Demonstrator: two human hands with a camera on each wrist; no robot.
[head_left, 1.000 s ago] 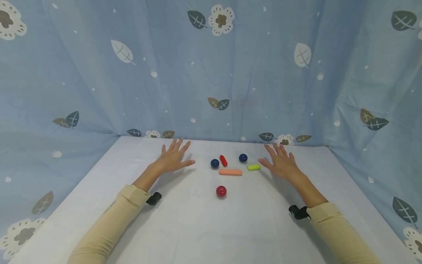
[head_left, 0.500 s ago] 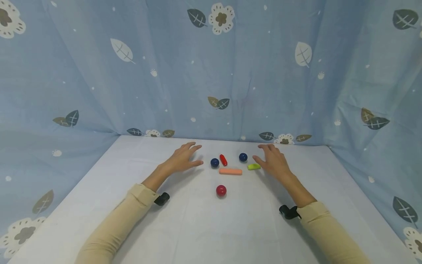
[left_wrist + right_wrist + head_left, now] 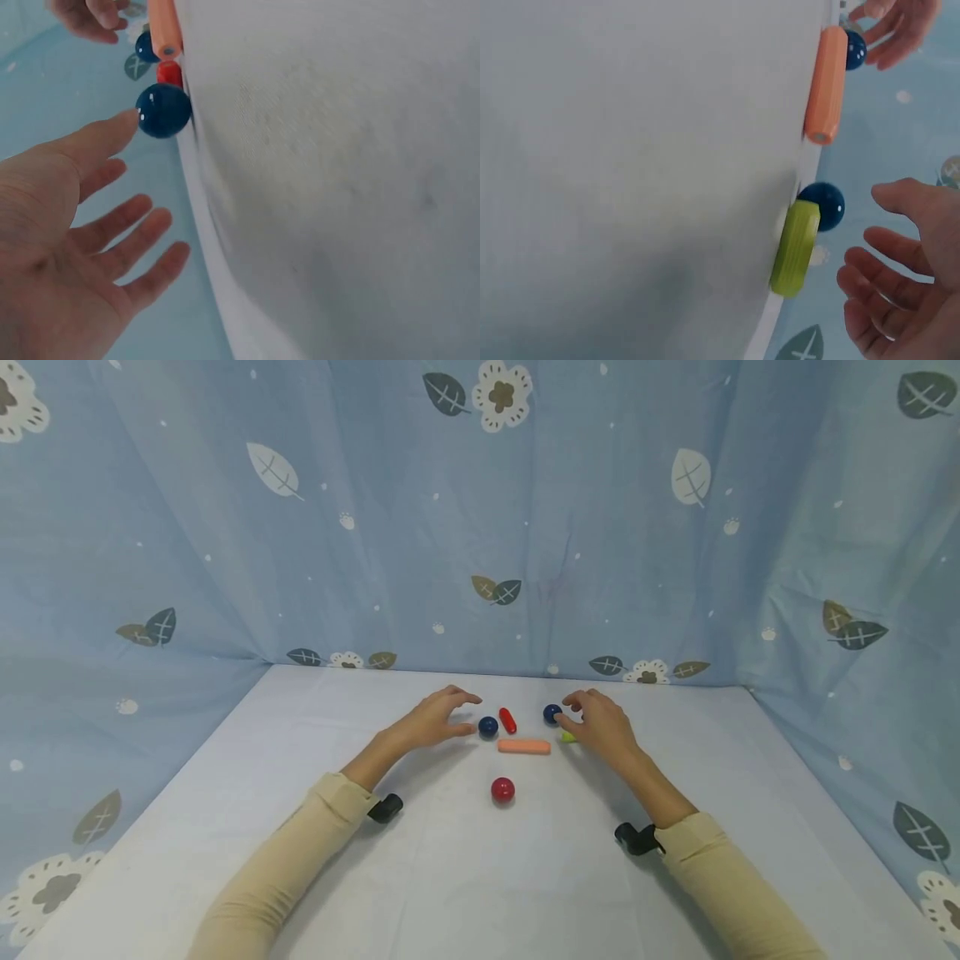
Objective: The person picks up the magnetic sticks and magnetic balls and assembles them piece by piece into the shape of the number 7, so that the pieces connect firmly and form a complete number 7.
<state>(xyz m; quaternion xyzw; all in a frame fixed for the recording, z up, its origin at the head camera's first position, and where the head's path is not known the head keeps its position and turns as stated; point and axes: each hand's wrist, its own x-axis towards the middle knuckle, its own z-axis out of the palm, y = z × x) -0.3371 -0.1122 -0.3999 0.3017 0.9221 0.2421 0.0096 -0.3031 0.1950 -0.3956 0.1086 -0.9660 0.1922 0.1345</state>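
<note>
My left hand (image 3: 435, 718) hovers just left of a glossy dark blue ball (image 3: 488, 727), thumb and fingers spread apart. In the left wrist view the thumb tip appears close to that ball (image 3: 163, 110); whether they touch I cannot tell. My right hand (image 3: 606, 727) is over a lime green stick (image 3: 569, 737), partly covering it, beside a second blue ball (image 3: 552, 714). The right wrist view has the fingers loosely bent with nothing between them, apart from the green stick (image 3: 796, 249). Between the hands lie a short red stick (image 3: 507, 720) and a longer orange stick (image 3: 523, 747).
A red ball (image 3: 503, 790) sits nearer to me on the white-covered table (image 3: 480, 877). Behind the table's far edge hangs a blue curtain (image 3: 375, 543) with leaves and flowers. Both wrists carry small black cameras (image 3: 386, 808).
Both hands have moved inward, the left rightward and the right leftward, to beside the blue balls. Their spread fingers have drawn in and bent a little. The balls and sticks stay put.
</note>
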